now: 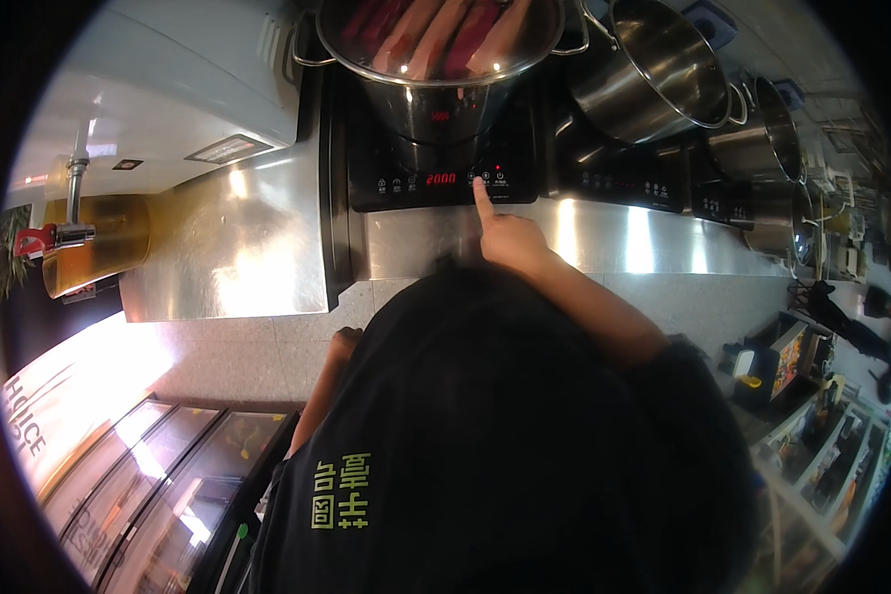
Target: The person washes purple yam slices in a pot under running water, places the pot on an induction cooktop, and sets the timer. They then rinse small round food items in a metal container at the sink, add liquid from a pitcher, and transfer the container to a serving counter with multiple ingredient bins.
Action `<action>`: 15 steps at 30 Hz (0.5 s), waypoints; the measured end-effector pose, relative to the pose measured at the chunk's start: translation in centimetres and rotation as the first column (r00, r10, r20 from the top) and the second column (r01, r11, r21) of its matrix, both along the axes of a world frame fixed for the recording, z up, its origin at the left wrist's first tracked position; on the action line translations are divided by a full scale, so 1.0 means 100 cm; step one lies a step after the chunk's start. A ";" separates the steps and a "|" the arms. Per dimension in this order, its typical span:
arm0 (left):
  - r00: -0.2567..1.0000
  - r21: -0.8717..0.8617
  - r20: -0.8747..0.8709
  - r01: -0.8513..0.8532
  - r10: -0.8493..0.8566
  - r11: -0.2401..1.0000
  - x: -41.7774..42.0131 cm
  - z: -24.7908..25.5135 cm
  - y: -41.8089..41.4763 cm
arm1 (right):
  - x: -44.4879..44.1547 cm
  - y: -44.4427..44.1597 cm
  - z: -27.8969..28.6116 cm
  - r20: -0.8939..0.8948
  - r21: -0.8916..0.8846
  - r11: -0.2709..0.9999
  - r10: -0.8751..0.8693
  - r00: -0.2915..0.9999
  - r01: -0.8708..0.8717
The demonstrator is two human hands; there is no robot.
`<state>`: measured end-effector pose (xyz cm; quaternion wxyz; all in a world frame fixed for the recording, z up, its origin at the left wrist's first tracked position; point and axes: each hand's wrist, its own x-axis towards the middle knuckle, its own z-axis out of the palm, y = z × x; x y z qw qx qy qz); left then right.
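Note:
My right hand (512, 239) reaches up to the black induction cooker (445, 194), its index finger extended and its other fingers curled. The fingertip touches or hovers just over the touch buttons, right of a lit red display (441, 179). On this cooker stands a shiny steel pot (434, 111) with two loop handles. Long pale pink and dark red pieces (431, 37) show in it behind a clear, glossy surface, perhaps a glass lid. Low beside my body hangs my left hand (347, 339), partly hidden by my dark clothing; its fingers are not clear.
Another steel pot (638, 96) stands tilted in view on a second cooker (616, 178), with more pots (757, 134) beyond. At left are a steel counter (230, 245) and a red-handled tap (36, 241) by an amber container (111, 230). A glass-topped cabinet (185, 475) lies behind at lower left.

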<state>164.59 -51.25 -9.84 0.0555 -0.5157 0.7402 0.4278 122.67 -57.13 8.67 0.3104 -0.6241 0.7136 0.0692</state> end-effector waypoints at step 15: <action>0.998 0.010 0.022 0.055 -0.055 0.998 0.038 -0.048 0.015 | 0.011 -0.015 0.003 0.016 0.062 0.998 0.003 1.000 -0.004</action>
